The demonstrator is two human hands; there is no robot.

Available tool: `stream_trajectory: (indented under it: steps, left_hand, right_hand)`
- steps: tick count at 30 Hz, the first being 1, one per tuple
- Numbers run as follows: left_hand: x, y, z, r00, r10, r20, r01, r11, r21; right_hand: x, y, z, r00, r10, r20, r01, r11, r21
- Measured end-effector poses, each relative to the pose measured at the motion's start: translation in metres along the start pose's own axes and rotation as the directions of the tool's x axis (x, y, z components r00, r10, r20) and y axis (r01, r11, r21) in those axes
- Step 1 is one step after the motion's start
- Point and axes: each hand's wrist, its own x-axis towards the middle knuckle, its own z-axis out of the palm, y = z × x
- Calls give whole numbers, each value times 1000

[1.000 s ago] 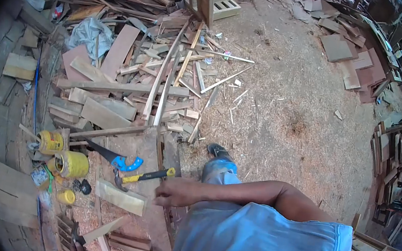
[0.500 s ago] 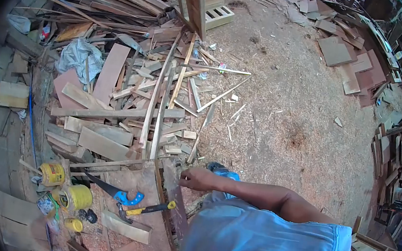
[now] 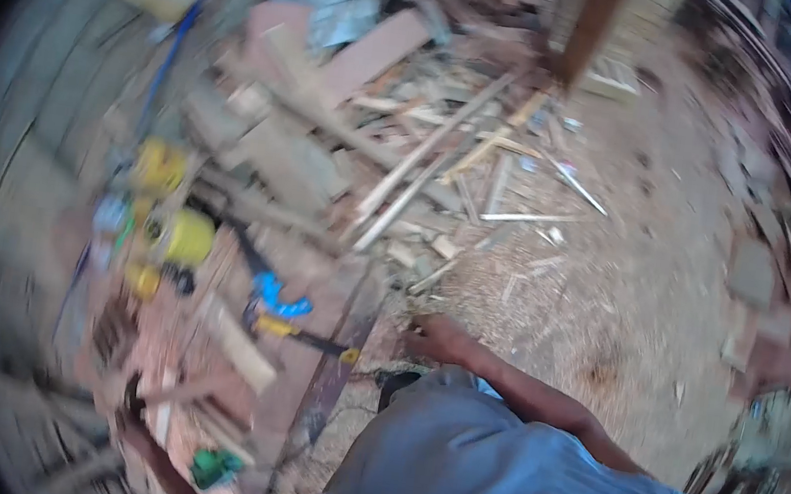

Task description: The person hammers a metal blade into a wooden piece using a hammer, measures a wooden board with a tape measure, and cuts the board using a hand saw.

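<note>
My left hand reaches over the left side of the wooden bench, beside a strip of wood. Blur smears its fingers, and I cannot tell whether it holds anything. My right hand hangs past the bench's right edge, above the shavings-strewn ground; its fingers look bent but are blurred, with no clear object in them. Between the hands lie a handsaw with a blue handle, a hammer with a yellow and black handle and a pale wood block. A green object lies near my left forearm.
Yellow containers stand at the bench's left side. Beyond the bench, offcuts and long strips are piled up, with a wooden post behind them. Boards lie at the right. Shavings cover the ground.
The view has swung round and blurred, so the bench and woodpile appear turned clockwise. My left hand has come into view at the lower left, along with the green object. My right hand remains beside the bench.
</note>
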Motion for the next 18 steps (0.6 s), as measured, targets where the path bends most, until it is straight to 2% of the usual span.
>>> stream_trajectory:
  steps: [2, 3, 5, 9, 10, 13, 16, 18]
  left_hand:
    - [-52, 87, 10, 997, -50, -54, 47, 997, -53]
    - [-51, 76, 2, 999, 9, -36, -8, 999, 32]
    - [-72, 129, 13, 1000, 16, 20, -15, 1000, -24]
    - [-78, 113, 25, 978, -44, -205, 3, 981, -194]
    - [-84, 150, 27, 996, -60, -70, 48, 984, -174]
    - [-79, 145, 27, 997, -13, -70, 0, 982, -187]
    - [-77, 138, 25, 995, 13, -102, -27, 990, -141]
    - [-76, 132, 21, 998, -12, -58, 0, 978, -207]
  right_hand:
    - [2, -11, -6, 998, 9, 54, -6, 999, -43]
    - [1, -19, -11, 997, 32, 73, -28, 998, -62]
    - [11, 0, -2, 993, -22, 117, 30, 997, -66]
    - [29, -9, 15, 974, -70, 217, 83, 995, -48]
    - [33, -18, 17, 967, -77, 242, 91, 995, -49]
    - [52, -59, 28, 932, -53, 359, 95, 990, -101]
    - [73, -117, 54, 902, -87, 422, 94, 996, 5]
    - [85, -170, 82, 882, -314, 351, 307, 948, 76]
